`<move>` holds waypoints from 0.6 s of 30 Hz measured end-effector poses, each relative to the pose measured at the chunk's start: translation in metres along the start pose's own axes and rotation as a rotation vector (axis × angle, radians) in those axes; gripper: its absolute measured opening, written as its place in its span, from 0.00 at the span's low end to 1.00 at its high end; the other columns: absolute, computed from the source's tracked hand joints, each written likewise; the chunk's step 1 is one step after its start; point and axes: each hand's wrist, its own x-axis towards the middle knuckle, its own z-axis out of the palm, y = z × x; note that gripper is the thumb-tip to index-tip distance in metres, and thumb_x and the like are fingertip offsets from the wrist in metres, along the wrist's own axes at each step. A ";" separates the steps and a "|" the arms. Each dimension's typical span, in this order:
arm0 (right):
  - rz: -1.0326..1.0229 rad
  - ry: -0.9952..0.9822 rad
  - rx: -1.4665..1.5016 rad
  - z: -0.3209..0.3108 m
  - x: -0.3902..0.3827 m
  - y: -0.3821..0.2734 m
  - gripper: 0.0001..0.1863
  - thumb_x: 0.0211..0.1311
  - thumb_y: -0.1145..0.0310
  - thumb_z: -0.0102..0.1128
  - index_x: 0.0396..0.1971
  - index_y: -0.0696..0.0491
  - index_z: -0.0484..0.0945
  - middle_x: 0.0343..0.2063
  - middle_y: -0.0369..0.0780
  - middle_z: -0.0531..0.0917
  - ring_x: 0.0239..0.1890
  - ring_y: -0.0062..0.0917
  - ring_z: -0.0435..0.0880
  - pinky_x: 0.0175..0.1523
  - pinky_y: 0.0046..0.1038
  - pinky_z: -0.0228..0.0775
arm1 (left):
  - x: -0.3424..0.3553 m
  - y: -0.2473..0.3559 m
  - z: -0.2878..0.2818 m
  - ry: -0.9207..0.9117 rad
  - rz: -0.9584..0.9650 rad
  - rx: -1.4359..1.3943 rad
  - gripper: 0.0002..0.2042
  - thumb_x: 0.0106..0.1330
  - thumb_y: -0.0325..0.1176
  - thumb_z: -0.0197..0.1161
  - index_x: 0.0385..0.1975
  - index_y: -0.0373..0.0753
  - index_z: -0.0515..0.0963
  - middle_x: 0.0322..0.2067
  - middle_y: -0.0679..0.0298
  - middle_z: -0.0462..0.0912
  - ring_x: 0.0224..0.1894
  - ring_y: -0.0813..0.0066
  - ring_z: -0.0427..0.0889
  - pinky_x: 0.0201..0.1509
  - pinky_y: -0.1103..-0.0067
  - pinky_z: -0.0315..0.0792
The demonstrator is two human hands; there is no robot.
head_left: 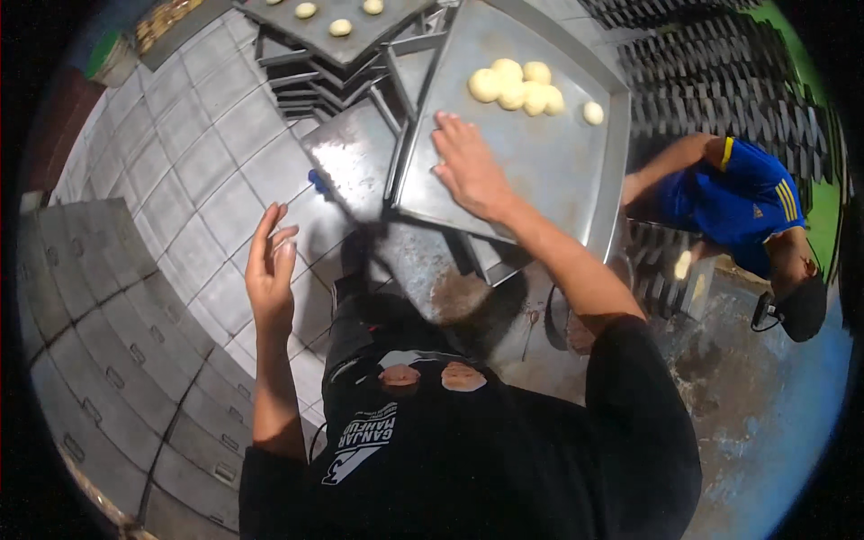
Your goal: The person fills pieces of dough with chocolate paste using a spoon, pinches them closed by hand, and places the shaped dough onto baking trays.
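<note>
Steel baking tray, long axis running away from the person, dough balls clustered at its far end beyond the right hand, grip flat and spread on it; left hand open, empty, well apart.

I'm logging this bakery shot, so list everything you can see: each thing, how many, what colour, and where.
Metal tray: one, grey, centre top, under the right hand.
Dough balls: about six, pale yellow, clustered at the far end of that tray.
Rack tray: one, grey, top left of centre, carrying three pale dough pieces.
Tiled wall: grey-white, left side.
Co-worker: one, blue shirt with yellow stripes, dark cap, far right, bent over.
Floor: worn, grey-blue, lower right.
Black shirt: the person's own, bottom centre.
Left hand: open, empty, raised near the tiled wall.
Right hand: flat on the metal tray's near-left part.
</note>
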 end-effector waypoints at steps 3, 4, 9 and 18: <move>-0.020 -0.082 -0.070 -0.008 0.005 0.000 0.32 0.78 0.54 0.45 0.70 0.63 0.62 0.72 0.53 0.63 0.78 0.44 0.56 0.79 0.43 0.48 | 0.008 -0.001 0.011 -0.030 -0.028 -0.057 0.25 0.75 0.33 0.55 0.71 0.34 0.66 0.66 0.52 0.74 0.59 0.65 0.78 0.63 0.69 0.71; -0.029 -0.062 -0.079 -0.017 0.011 0.011 0.32 0.78 0.54 0.45 0.70 0.63 0.62 0.72 0.53 0.63 0.78 0.44 0.56 0.79 0.43 0.48 | 0.010 -0.002 0.017 -0.044 -0.048 -0.057 0.25 0.75 0.32 0.55 0.71 0.34 0.66 0.66 0.53 0.73 0.59 0.65 0.78 0.63 0.69 0.71; 0.763 0.454 0.800 -0.090 -0.008 0.134 0.23 0.73 0.55 0.56 0.53 0.60 0.81 0.44 0.41 0.87 0.47 0.28 0.83 0.56 0.33 0.73 | 0.013 0.014 0.046 -0.189 -0.007 -0.040 0.22 0.72 0.27 0.59 0.66 0.34 0.72 0.62 0.58 0.76 0.56 0.70 0.80 0.59 0.75 0.74; 0.948 0.653 0.747 -0.072 -0.113 0.100 0.15 0.66 0.63 0.66 0.43 0.60 0.86 0.27 0.38 0.87 0.26 0.18 0.82 0.34 0.24 0.74 | -0.048 0.044 0.152 -0.502 0.123 -0.092 0.15 0.77 0.28 0.56 0.58 0.29 0.76 0.51 0.56 0.81 0.50 0.72 0.83 0.56 0.77 0.78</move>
